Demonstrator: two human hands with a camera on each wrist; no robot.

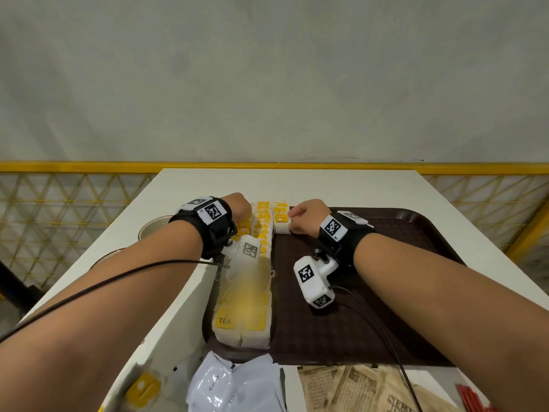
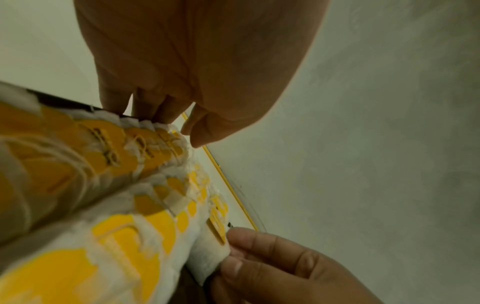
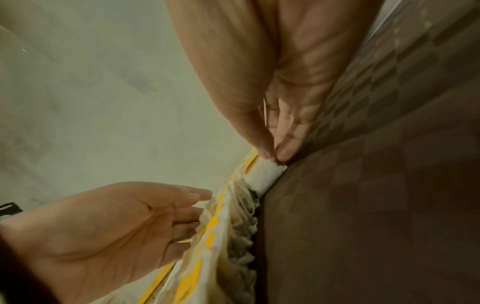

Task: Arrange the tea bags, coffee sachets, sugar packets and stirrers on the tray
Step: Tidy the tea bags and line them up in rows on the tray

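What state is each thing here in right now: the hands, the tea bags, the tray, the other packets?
Left hand: fingers straight, touching the far end of the tea bag rows.
Right hand: pinching a small stack of tea bags.
Tea bag rows: lined up along the tray's left side.
Tray: flat on the table, mostly bare.
White sachets: piled loose, off the tray.
Red stirrers: off the tray.

"What's strapped on those bare forearms?"

"2 black wrist bands (image 1: 215, 230), each topped with white tags printed in black square codes."

"And underneath?"

"A white camera housing (image 1: 313, 282) per wrist, coded too, with a thin black cable (image 1: 98, 282) trailing back."
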